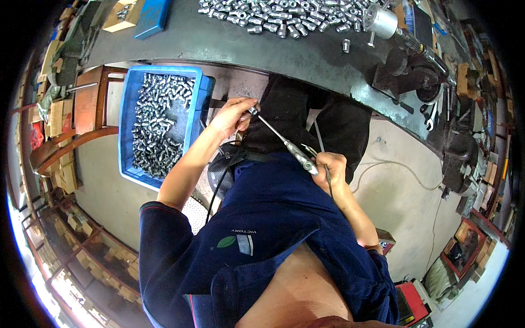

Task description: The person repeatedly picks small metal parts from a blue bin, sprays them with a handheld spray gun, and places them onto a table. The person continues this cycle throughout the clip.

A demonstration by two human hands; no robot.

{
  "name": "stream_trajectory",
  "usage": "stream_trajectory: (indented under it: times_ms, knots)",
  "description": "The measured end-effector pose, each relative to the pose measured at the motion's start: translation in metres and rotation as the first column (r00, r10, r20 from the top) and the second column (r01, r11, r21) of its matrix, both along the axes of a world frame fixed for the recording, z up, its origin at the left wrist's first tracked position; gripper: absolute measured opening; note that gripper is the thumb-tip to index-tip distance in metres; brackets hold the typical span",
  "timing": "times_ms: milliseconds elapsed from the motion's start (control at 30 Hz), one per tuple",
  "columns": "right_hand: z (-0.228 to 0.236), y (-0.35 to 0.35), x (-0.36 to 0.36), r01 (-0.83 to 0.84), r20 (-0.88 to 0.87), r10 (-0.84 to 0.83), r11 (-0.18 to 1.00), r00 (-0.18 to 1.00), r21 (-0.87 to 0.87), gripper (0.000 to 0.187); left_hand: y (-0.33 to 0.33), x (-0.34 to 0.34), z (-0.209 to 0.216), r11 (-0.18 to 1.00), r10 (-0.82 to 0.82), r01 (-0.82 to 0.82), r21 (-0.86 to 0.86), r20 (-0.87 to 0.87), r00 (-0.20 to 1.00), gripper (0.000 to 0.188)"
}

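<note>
Over my lap, my left hand point(236, 116) is closed, pinching a small metal fitting point(252, 110) between thumb and fingers. My right hand point(332, 166) is wrapped round the rear of a slim silver handheld tool point(298, 154) with a long thin shaft. The shaft slants up to the left, and its tip is at the fitting. Whether the tip is inside the fitting or only against it, I cannot tell. A thin dark hose or cord passes by my right hand. Left of my left forearm stands a blue tray point(124, 131) holding many similar fittings.
Ahead is a dark workbench point(219, 46) with a heap of shiny fittings point(290, 16) and one lone fitting point(346, 46). A blue box point(152, 19) and an open carton point(121, 15) sit at its far left. At right are a dark bench machine point(407, 76) and a wrench point(432, 117).
</note>
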State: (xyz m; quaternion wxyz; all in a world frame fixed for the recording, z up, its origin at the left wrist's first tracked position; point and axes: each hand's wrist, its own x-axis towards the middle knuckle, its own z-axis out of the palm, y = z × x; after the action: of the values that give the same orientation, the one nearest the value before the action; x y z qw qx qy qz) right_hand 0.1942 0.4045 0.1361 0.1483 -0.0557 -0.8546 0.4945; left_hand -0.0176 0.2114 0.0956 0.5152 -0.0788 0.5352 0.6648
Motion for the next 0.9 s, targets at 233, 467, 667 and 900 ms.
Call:
stream_trajectory:
  times_ms: [233, 467, 667, 900]
  knots:
    - [0.023, 0.005, 0.005, 0.026, 0.106, -0.024, 1.0, 0.994, -0.014, 0.016, -0.004, -0.008, -0.001, 0.997, -0.059, 0.048, -0.065, -0.171, 0.983, 0.027]
    - [0.069, 0.014, 0.053, -0.061, 0.337, 0.039, 0.997, 0.941, 0.056, 0.007, -0.005, -0.012, 0.004, 0.993, -0.097, 0.083, -0.082, -0.187, 0.978, 0.026]
    - [0.085, 0.014, 0.05, -0.053, 0.413, 0.024, 0.997, 0.91, 0.06, 0.008, 0.005, -0.013, -0.006, 0.994, -0.088, 0.073, -0.08, -0.205, 0.975, 0.026]
    - [0.092, 0.019, 0.037, 0.016, 0.408, -0.07, 0.991, 0.91, 0.135, 0.009, -0.011, -0.024, -0.003, 0.998, -0.032, 0.02, -0.058, -0.23, 0.973, 0.027]
